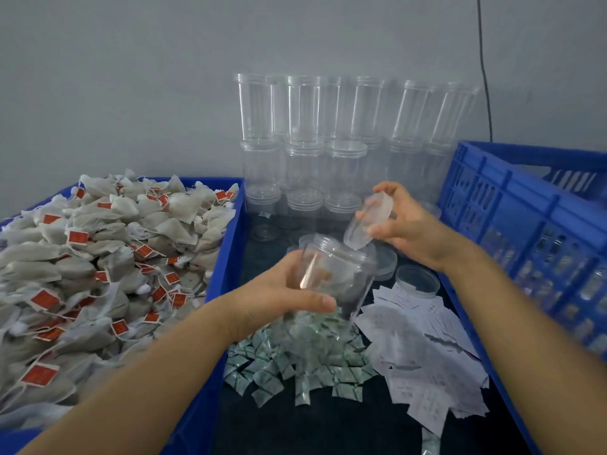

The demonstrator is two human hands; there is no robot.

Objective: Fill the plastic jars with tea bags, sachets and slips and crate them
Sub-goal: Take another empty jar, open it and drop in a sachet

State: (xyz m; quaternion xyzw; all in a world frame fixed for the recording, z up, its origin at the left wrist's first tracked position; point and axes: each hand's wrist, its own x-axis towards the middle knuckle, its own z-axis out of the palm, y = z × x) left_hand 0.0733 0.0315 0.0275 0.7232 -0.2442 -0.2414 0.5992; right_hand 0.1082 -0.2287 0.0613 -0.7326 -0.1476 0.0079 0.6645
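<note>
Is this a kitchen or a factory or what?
Probably a small packing workshop, not a kitchen: a blue bin heaped with tea bags, stacks of empty clear jars by the wall, and a blue crate already holding jars.

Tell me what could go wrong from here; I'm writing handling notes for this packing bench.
1. The left hand grips a clear jar tilted in mid-air over the sachets; it could slip.
2. The right hand holds a lid beside the stacked empty jars, whose right-hand columns lean; a knock might topple them.
3. The paper slips lie loose against the sachets and may get mixed.
</note>
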